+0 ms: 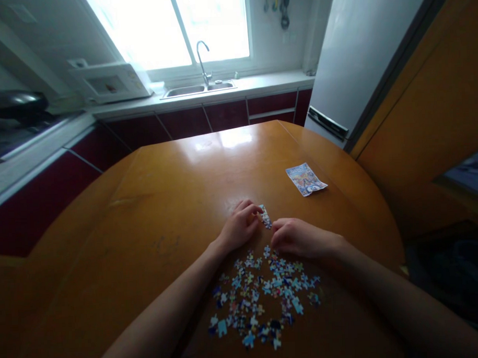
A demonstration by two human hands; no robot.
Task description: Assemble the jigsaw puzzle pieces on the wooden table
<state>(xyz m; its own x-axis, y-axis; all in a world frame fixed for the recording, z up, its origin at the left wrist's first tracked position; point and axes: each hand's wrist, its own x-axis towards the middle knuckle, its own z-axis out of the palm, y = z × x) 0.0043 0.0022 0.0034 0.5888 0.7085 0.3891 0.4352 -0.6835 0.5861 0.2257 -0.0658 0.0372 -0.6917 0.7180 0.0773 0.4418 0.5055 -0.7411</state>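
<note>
On table [177,202], left hand [240,226] half-curled at puzzle strip [266,217]; right hand [294,237] curled near loose pieces [267,287]; both holds unclear.

**Blue and White Flecks Against Orange-Brown**

On my remote feed, the loose puzzle pieces [296,304] showed light blue, white and dark navy, with small touches of yellow and red. I made out pale blue and white on the puzzle strip [266,219]. The printed sheet [305,179] carried a busy multicoloured picture, mostly blue and white with tan. I saw an orange-brown worktop [153,203], dark red cabinets [226,116], a pale grey refrigerator [362,49] and a black pan [19,103].
</note>
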